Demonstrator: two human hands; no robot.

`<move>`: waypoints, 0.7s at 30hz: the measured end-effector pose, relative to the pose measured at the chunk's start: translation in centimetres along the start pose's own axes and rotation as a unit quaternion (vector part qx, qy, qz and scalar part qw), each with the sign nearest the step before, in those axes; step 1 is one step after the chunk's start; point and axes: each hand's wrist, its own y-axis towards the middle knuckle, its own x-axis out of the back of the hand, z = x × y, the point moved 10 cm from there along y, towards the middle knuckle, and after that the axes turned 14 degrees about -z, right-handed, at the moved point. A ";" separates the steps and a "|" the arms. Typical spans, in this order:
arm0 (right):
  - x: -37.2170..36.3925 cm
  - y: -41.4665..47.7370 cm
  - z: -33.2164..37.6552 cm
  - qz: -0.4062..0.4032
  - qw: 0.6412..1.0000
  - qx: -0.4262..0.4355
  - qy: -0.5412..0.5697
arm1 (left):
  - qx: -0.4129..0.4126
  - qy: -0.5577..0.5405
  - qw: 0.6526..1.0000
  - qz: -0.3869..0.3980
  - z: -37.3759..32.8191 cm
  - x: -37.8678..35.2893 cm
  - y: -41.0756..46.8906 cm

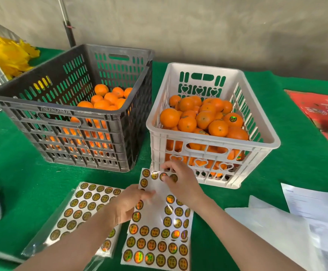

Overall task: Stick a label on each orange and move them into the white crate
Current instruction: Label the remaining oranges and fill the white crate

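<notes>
While the right hand (pixel 180 182) pinches at one round holographic label (pixel 162 175) in the top row of the label sheet (pixel 155 210), thumb and forefinger closed on it and the other fingers curled above, it cannot be told whether the label is off its backing. Just below and left of those fingertips, the left hand (pixel 128 204) grips the sheet's left edge, its fingers curled and blurred. The sheet lies flat under both hands, its middle rows bare and full rows of labels nearer the wrists. Directly beyond the right fingers, very near the knuckles, stands the white crate (pixel 210 142), heaped with oranges (pixel 202 118). One labelled orange (pixel 233 119) sits at the right of the heap. Beyond the left fingers, beside the white crate, a dark grey crate (pixel 61 112) holds more oranges (pixel 104 98). Left of the left hand, partly under its forearm, lies a wrapped stack of label sheets (pixel 81 208). Everything rests on a green cloth (pixel 22 163). Right of the right forearm lie white papers (pixel 288 227); farther right and beyond is red printed cardboard (pixel 319 110). Far beyond the left fingers, to the left, sits a yellow pile (pixel 10 55).
</notes>
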 end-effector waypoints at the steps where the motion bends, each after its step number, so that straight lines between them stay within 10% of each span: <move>1: 1.2 -0.4 0.8 -0.049 0.996 0.065 -0.039 | 0.000 -0.005 1.000 -0.007 0.0 0.1 0.1; 21: 3.3 -7.0 1.0 -0.128 0.973 0.165 -0.099 | 0.087 -0.111 0.989 0.042 2.6 -1.5 -0.6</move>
